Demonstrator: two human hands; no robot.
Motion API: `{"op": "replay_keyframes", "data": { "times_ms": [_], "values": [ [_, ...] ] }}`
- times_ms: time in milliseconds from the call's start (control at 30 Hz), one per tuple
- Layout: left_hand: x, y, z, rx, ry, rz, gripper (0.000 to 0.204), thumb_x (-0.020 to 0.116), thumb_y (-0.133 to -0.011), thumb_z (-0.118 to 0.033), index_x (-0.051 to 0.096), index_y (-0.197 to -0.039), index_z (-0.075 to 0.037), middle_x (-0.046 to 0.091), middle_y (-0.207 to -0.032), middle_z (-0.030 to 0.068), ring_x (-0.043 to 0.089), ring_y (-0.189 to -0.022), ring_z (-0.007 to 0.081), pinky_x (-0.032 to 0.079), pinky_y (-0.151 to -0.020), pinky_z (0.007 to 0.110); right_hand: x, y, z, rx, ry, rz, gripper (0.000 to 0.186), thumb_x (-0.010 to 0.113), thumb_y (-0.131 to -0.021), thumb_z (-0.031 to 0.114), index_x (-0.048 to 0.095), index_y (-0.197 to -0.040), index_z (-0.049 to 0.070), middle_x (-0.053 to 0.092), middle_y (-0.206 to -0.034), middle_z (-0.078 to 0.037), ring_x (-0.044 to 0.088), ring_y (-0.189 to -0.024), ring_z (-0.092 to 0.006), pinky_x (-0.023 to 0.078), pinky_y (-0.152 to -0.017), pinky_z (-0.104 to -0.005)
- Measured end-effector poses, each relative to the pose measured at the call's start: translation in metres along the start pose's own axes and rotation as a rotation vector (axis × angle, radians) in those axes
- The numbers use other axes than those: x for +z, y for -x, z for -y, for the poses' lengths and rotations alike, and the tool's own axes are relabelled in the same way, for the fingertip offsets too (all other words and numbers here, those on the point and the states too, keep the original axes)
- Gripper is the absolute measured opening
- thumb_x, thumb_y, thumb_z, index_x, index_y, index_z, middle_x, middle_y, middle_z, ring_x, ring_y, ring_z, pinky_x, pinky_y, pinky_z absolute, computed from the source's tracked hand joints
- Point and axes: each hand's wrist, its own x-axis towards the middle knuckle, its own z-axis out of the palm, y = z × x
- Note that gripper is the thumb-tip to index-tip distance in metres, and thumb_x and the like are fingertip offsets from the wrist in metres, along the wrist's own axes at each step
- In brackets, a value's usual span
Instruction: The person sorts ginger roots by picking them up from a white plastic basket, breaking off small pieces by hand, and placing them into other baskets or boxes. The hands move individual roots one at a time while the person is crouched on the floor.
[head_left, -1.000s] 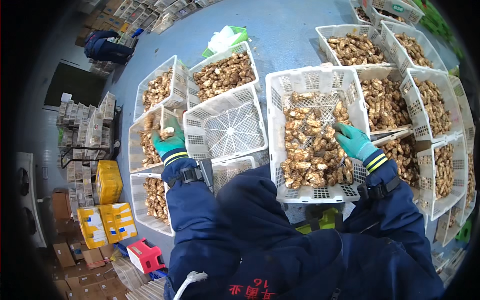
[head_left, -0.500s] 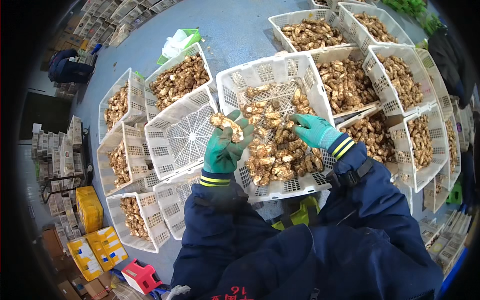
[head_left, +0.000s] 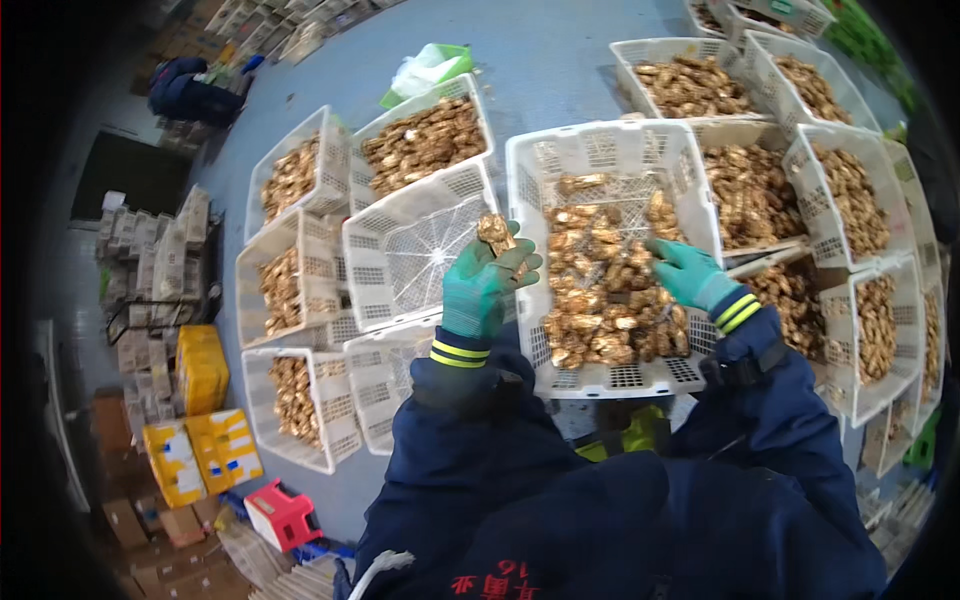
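Observation:
My left hand (head_left: pixel 482 285), in a green glove, is closed around a stubby brown-and-white mushroom (head_left: pixel 496 234). The mushroom's thick end sticks up above the fingers. This hand is between an empty white crate (head_left: pixel 362 285) on the left and a white mesh crate (head_left: pixel 610 380) in front of me. Several mushrooms (head_left: pixel 598 300) lie loose in the front crate, its mesh floor showing toward the far end. Over that crate's right side is my right hand (head_left: pixel 690 272), also gloved. Its fingers reach out, slightly apart, at the mushrooms, with nothing visible in them.
Crates full of mushrooms stand on the right (head_left: pixel 750 195) and the left (head_left: pixel 425 140). A green basket (head_left: pixel 428 75) with a white bag sits behind. Yellow boxes (head_left: pixel 203 370) and a red-and-white stool (head_left: pixel 283 515) are at lower left. Another person (head_left: pixel 195 92) bends down far left.
The whole view has shifted, so the crates appear further right. My left hand, still holding the mushroom, has moved left off the front crate toward the empty one. My right hand stays over the mushrooms.

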Motion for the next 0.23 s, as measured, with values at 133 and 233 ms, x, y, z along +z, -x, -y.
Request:
{"op": "replay_keyframes", "data": {
  "times_ms": [133,233],
  "values": [
    [-0.066,0.028,-0.048,0.063,-0.002,-0.181,0.036,0.049,-0.088,-0.014,0.044,-0.121,0.000,0.059,-0.103,0.0166,0.062,-0.089,0.0254,0.056,-0.073,0.032,-0.002,0.003,-0.018,0.036,-0.027,-0.007,0.040,0.048,-0.090,0.023,0.050,-0.125,0.004,0.059,-0.112,-0.017,0.058,-0.099,-0.0272,0.045,-0.086,-0.0336],
    [-0.151,0.038,-0.040,0.071,0.239,-0.194,0.043,0.056,-0.086,-0.010,0.043,-0.126,-0.005,0.059,-0.104,0.0177,0.063,-0.089,0.0253,0.056,-0.074,0.032,-0.006,0.008,-0.022,-0.103,0.184,0.039,0.041,0.048,-0.090,0.025,0.050,-0.126,0.005,0.059,-0.114,-0.017,0.058,-0.100,-0.0269,0.045,-0.087,-0.0340]
  ]
}}
